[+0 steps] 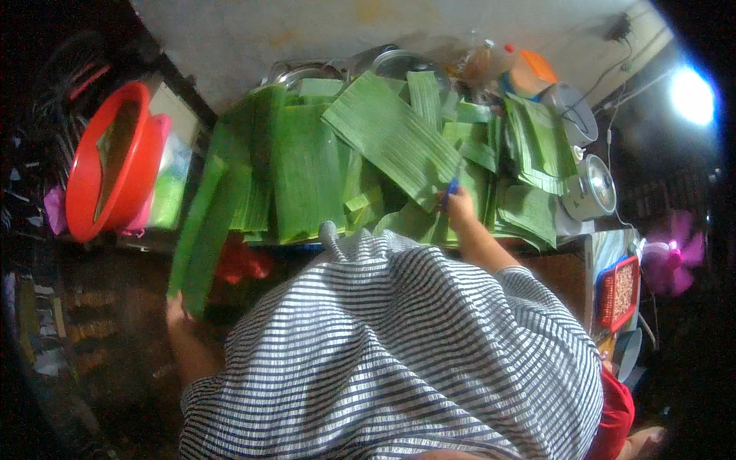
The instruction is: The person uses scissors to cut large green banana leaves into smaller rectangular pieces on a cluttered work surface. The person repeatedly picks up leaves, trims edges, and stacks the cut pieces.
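Note:
Low at the left, my left hand [179, 310] grips the lower end of a long banana leaf strip [198, 241], which hangs past the table's front edge. My right hand [458, 208] is closed around blue-handled scissors [452, 192]; their blades are hard to make out against the leaves. Just beyond that hand, a broad cut banana leaf piece [394, 141] lies slantwise over others. Wide leaf sheets [307, 167] cover the middle of the table. Smaller cut pieces are stacked at the right, one pile [540, 141] behind another [528, 213].
A red plastic basin [106, 161] stands tilted in view at the left. Metal lids [408, 63] lie along the back wall. A rice cooker [592, 187], a red basket [618, 293] of small pale items and a pink fan [674, 253] are at the right. A person's red sleeve [616, 402] shows lower right.

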### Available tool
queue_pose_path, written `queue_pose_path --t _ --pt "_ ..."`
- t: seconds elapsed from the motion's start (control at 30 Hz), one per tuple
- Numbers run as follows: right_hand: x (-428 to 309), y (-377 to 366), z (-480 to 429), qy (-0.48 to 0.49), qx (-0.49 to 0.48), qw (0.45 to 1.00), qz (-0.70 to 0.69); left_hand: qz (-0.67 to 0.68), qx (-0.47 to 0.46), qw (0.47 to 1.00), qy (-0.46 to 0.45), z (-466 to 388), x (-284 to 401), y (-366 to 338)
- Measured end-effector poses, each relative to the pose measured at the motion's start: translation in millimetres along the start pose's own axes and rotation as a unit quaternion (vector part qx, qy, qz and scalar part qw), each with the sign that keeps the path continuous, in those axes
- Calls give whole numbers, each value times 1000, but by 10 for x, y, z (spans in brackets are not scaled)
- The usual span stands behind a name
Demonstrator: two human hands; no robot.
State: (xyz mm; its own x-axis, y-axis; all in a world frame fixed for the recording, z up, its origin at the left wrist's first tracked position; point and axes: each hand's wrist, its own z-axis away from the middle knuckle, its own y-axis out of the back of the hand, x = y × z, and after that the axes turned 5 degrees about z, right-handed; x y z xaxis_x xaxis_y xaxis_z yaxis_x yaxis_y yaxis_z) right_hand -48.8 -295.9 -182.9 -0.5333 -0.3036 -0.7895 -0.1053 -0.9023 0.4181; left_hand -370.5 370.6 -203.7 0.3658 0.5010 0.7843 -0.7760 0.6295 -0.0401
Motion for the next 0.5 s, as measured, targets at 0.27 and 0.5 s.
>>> queue_pose_path --t 0.27,0.5 --pt "-140 -346 212 59 -69 934 347 -134 1 965 225 210 -1248 112" --pt "-312 -285 17 126 64 882 450 -232 -85 930 271 19 -1404 -233"
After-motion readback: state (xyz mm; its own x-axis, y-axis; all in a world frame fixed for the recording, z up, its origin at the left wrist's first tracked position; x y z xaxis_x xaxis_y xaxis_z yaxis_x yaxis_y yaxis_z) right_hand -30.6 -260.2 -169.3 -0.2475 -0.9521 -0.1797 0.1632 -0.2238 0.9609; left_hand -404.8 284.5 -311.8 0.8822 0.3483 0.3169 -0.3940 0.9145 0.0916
